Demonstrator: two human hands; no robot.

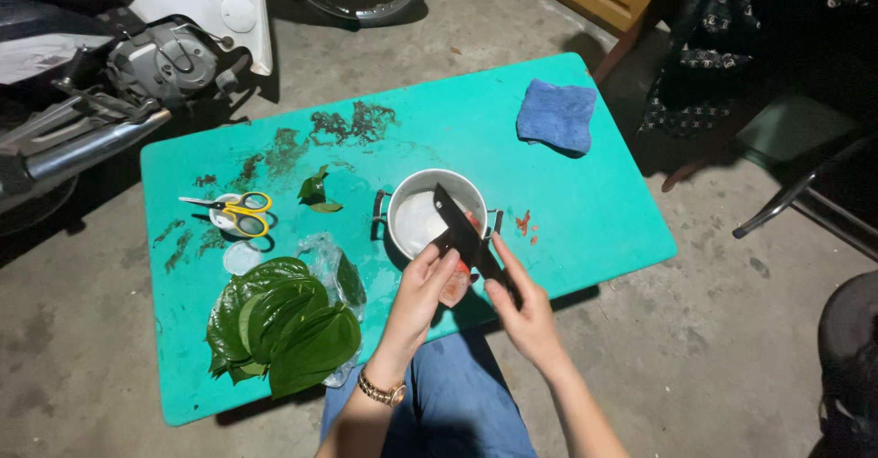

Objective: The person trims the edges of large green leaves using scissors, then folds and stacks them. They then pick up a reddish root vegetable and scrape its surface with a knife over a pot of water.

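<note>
Just below the middle of the frame the person is cutting over the pot (422, 222): the right hand (526, 316) is wrapped tight round the handle of a black knife (462, 234), whose blade slants up and left across the pot's rim, while the left hand (422, 289) pinches a small reddish piece (456, 284) against the blade, fingers curled close on it. It looks like the slicing step, with bits meant to fall inside; the next stroke, I'd judge, calls for keeping the left fingertips clear of the edge and the piece held over the opening, not the table (622, 211). The pot, a small steel one with two side handles, holds something pale and whitish; what exactly, I can't tell. A few red scraps (528, 226) lie on the table just right of it. At lower left a stack of green leaves (279, 325) rests on a clear bag; scissors (233, 209) lie above them, a blue cloth (556, 115) sits upper right.
</note>
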